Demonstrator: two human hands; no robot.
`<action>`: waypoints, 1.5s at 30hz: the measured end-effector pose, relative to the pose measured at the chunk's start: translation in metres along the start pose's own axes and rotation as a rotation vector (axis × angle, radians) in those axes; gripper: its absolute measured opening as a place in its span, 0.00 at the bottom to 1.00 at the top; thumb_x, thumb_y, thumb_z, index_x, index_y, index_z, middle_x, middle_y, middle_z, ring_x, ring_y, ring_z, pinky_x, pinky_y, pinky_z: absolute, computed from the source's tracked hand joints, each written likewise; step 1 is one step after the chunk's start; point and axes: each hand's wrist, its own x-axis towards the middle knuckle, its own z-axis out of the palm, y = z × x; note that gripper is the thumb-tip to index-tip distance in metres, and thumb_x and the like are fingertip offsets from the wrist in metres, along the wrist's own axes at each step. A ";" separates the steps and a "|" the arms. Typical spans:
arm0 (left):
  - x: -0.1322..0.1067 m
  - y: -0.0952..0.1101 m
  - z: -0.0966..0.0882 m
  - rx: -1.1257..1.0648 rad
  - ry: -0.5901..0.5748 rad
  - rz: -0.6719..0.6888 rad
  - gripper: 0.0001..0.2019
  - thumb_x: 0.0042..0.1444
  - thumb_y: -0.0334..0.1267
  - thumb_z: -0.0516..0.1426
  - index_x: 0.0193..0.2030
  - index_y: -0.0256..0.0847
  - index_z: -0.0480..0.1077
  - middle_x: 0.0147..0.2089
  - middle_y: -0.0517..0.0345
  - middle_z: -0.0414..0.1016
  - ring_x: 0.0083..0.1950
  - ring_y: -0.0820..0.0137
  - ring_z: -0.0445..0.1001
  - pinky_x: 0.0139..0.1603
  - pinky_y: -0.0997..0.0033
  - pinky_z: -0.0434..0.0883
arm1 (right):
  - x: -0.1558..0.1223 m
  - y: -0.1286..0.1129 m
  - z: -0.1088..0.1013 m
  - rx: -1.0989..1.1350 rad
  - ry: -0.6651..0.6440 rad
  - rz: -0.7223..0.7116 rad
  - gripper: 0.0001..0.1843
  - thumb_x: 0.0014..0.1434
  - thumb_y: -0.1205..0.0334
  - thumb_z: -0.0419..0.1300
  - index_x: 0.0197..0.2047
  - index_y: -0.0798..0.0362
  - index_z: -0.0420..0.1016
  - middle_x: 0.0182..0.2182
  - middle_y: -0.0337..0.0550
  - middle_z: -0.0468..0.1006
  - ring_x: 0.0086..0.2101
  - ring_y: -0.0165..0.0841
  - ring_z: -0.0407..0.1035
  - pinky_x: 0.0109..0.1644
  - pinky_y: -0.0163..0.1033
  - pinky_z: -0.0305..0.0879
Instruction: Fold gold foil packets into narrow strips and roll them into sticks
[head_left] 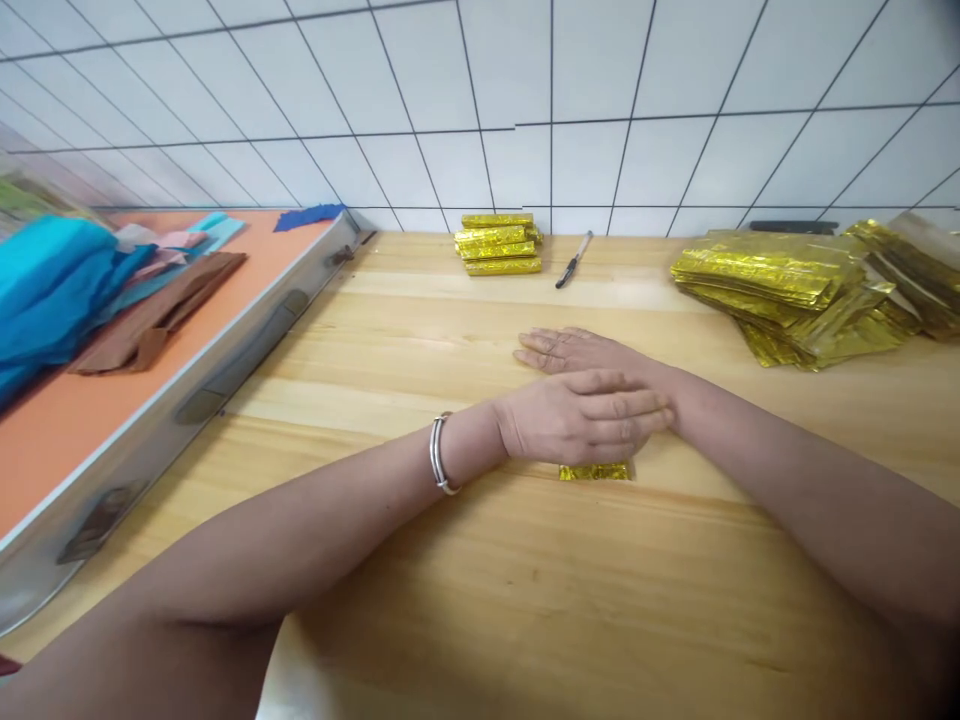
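Wooden table (525,600) carries a gold packet stack (497,243) at twelve o'clock, a pen (574,260) just beside it, a loose gold pouch heap (787,290) at two, one small gold packet (595,471) centre.

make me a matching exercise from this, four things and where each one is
Things:
1 pen
2 blue cloth
3 bracelet
4 single gold packet

Places:
A under the left hand
B on the orange tray
C near the tiled wall, beside the small gold stack
D around the left wrist

Pairs: 1-C, 2-B, 3-D, 4-A
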 end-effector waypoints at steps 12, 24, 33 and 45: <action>0.007 0.004 0.020 0.219 0.120 -0.166 0.11 0.65 0.32 0.45 0.43 0.43 0.67 0.46 0.57 0.71 0.52 0.63 0.62 0.52 0.58 0.58 | 0.002 0.013 0.018 0.164 0.040 -0.152 0.29 0.64 0.57 0.46 0.67 0.46 0.48 0.68 0.39 0.44 0.66 0.36 0.38 0.67 0.48 0.40; 0.006 0.022 0.026 0.030 0.229 -0.291 0.09 0.61 0.34 0.51 0.44 0.40 0.70 0.51 0.54 0.70 0.56 0.61 0.59 0.60 0.56 0.57 | 0.006 0.006 0.013 0.075 -0.028 -0.122 0.31 0.64 0.54 0.48 0.68 0.50 0.47 0.68 0.46 0.44 0.66 0.39 0.39 0.65 0.49 0.42; 0.006 0.019 0.021 -0.213 0.096 -0.077 0.14 0.65 0.31 0.45 0.46 0.35 0.71 0.52 0.50 0.72 0.54 0.67 0.67 0.56 0.67 0.66 | 0.003 -0.007 0.005 0.085 0.004 -0.048 0.34 0.63 0.44 0.46 0.66 0.54 0.52 0.66 0.50 0.51 0.64 0.42 0.44 0.64 0.50 0.42; 0.008 0.022 0.016 -0.330 -0.102 -0.147 0.22 0.66 0.30 0.39 0.66 0.35 0.55 0.69 0.52 0.50 0.71 0.70 0.43 0.71 0.68 0.44 | 0.003 -0.011 -0.007 0.087 -0.037 -0.032 0.34 0.63 0.44 0.45 0.67 0.53 0.52 0.66 0.51 0.52 0.64 0.44 0.46 0.62 0.52 0.44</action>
